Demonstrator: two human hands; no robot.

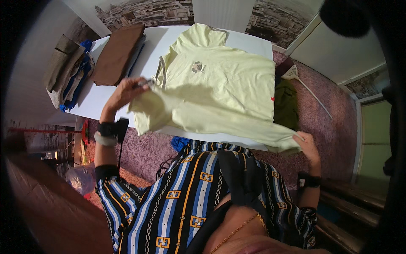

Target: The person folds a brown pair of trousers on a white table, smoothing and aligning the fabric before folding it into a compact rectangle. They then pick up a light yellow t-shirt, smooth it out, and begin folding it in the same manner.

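Observation:
A pale yellow T-shirt [219, 76] lies spread across a white table [149, 47], its neck end to the left and its hem to the right. On its front is a small animal-face print [197, 67]. My left hand [128, 92] grips the shirt near the grey-trimmed neckline. At the hem corner, the fingers of my right hand [306, 144] pinch the fabric. Between both hands the near side of the shirt is lifted and folded partly over, casting a shadow on the rest.
Folded brown cloth [119, 54] and a stack of folded clothes [68, 73] sit on the table's left. Dark green fabric [286, 103] hangs at the right edge. A white fly swatter [304, 81] is beyond it, above the purple carpet [330, 133]. Blue material [180, 143] shows beneath the near edge.

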